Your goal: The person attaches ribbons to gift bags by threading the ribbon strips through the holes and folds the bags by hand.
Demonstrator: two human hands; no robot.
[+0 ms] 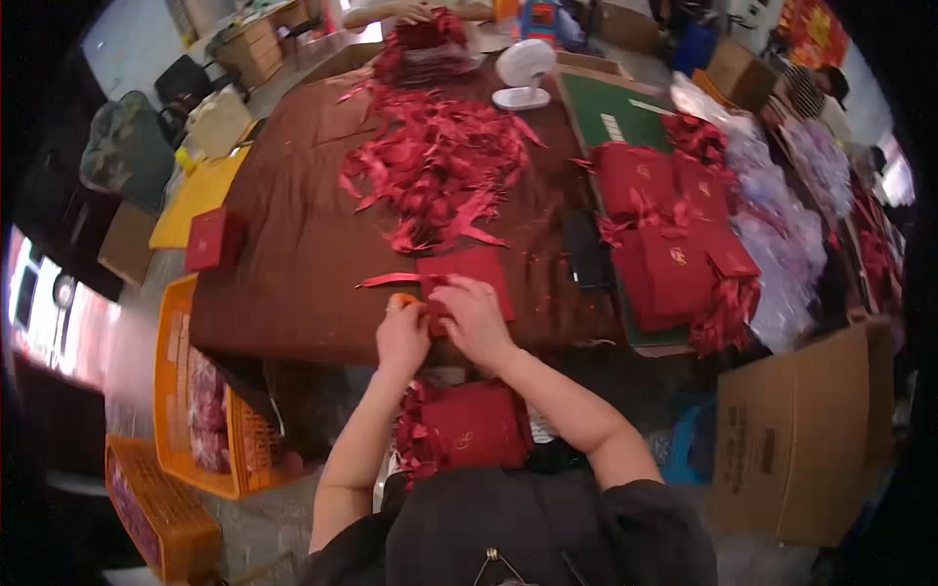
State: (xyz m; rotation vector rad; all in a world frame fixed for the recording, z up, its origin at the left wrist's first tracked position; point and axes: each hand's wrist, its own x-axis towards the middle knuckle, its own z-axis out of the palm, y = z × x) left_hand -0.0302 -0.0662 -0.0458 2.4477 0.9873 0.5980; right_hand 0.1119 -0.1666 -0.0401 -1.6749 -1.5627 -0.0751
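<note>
A flat red bag lies near the front edge of the brown-covered table, with a red ribbon sticking out to its left. My left hand is closed at the bag's left edge; an orange object shows at its fingertips. Bent over the bag, my right hand has its fingers together on the bag's left part, and what they pinch is too small to make out. Beyond the bag is a loose heap of red ribbons. Red bags with a gold mark rest at my lap.
Stacked red bags and a dark flat object are on the right. A white fan stands at the back, near another person's hand. A red box sits left, above orange crates. A cardboard box is at right.
</note>
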